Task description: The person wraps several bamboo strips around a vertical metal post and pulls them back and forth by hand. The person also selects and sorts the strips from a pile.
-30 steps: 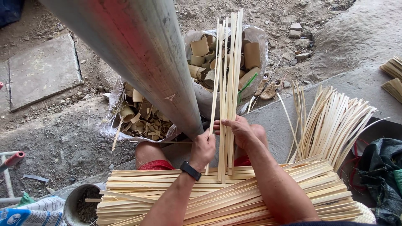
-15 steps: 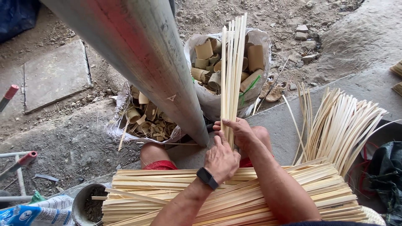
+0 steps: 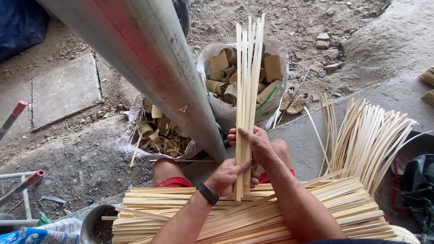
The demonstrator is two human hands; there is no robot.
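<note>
Both hands are clamped on the same bundle of bamboo strips (image 3: 247,86), which stands pretty much upright over the person's lap. Right hand (image 3: 255,143) grips it higher up, fingers wrapped around the front; left hand (image 3: 229,176), the one with the black wristband (image 3: 207,193), pinches it just below, so the two hands are touching. Bundle's bottom end sits on a big stack of flat strips (image 3: 271,212) laid across the knees. Fat metal pole (image 3: 149,68) slants right beside it, sack of bamboo offcuts (image 3: 271,68) behind, loose fan of thin strips (image 3: 370,135) off to the right.
</note>
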